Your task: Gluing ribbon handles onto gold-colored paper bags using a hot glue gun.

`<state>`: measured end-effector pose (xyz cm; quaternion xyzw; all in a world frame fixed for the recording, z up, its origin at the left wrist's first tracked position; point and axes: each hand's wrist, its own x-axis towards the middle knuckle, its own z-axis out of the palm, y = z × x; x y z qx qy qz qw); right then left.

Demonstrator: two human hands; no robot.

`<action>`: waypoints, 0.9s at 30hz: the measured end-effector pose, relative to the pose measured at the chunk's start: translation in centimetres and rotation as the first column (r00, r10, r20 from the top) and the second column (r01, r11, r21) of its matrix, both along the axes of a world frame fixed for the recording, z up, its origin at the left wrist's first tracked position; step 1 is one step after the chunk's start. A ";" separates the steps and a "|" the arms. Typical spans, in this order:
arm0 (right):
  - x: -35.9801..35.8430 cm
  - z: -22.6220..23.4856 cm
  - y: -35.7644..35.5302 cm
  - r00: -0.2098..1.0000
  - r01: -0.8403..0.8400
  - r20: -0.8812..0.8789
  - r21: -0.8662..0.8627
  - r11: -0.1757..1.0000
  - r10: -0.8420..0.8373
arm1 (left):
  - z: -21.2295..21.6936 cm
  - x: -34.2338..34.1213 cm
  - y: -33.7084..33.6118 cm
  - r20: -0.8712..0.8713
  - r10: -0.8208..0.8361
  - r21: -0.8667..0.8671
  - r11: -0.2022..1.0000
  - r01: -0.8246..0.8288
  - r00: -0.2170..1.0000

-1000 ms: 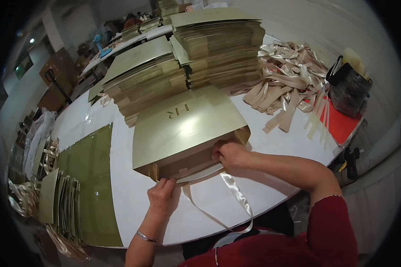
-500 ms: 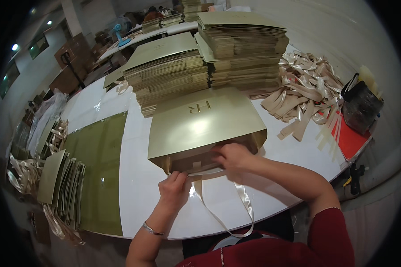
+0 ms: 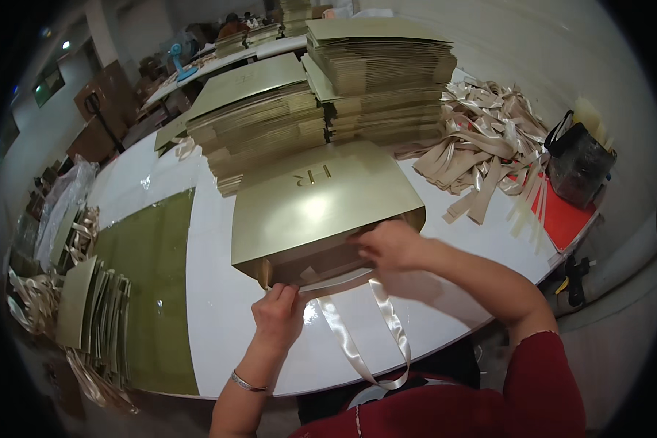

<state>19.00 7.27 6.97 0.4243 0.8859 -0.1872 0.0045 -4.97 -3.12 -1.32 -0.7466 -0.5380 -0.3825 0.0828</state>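
A gold paper bag [image 3: 321, 201] lies on its side on the white table, its mouth facing me. At the left end of the mouth, my left hand [image 3: 277, 310] is closed, pinching the bag's lower rim. My right hand [image 3: 393, 244] is at the right part of the mouth, fingers bent together and partly inside; what they hold, if anything, is hidden. A cream satin ribbon handle [image 3: 347, 347] loops from the lower rim over the table edge towards me. Inside the mouth a small pale patch [image 3: 309, 273] shows.
Stacks of flat gold bags [image 3: 379, 66] stand behind the bag. Beige ribbons [image 3: 482, 139] lie heaped at right, beside a dark container [image 3: 580, 164] holding pale strips and a red sheet [image 3: 566, 219]. At left are an olive mat [image 3: 150, 292] and several folded bags with ribbons [image 3: 95, 306].
The view has shifted slightly, moving the whole scene left. My right hand sits a little further right along the mouth. The ribbon loop hangs wider and flatter. My left hand keeps its pinch.
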 end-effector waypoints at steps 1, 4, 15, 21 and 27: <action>1.2 0.2 0.4 1.000 -0.031 0.004 0.004 1.000 0.031 | 0.0 0.0 0.0 -0.005 0.002 -0.013 1.000 -0.003 1.000; 2.6 -1.1 1.0 0.998 0.002 0.058 -0.014 1.000 -0.001 | 0.0 0.0 0.0 -0.016 -0.020 -0.008 1.000 0.020 1.000; 1.7 -6.0 1.8 0.996 0.086 0.000 0.200 0.976 -0.088 | 0.0 0.2 -0.2 0.006 -0.020 -0.026 0.999 0.020 1.000; 1.0 -4.9 0.5 0.972 0.195 -0.149 0.069 0.978 -0.183 | 0.2 0.1 -0.1 -0.003 -0.038 0.010 0.999 0.038 0.999; -0.9 -5.0 -5.5 0.730 -0.266 -0.477 0.462 0.846 0.489 | 0.3 0.3 0.0 0.028 -0.010 0.002 1.000 0.010 1.000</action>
